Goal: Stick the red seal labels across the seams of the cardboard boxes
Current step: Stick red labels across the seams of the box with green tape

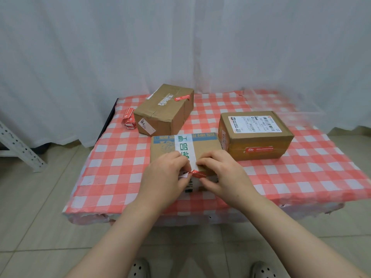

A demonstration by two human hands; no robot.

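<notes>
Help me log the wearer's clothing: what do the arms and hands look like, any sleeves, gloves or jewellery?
The left hand and right hand are ungloved, and no rings show. Above the wrists nothing is worn either: no sleeves, watch or bracelet in view.

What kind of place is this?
Probably a makeshift indoor packing corner: red checked tablecloth on a low table, white curtain behind, tiled floor, a courier-labelled box.
</notes>
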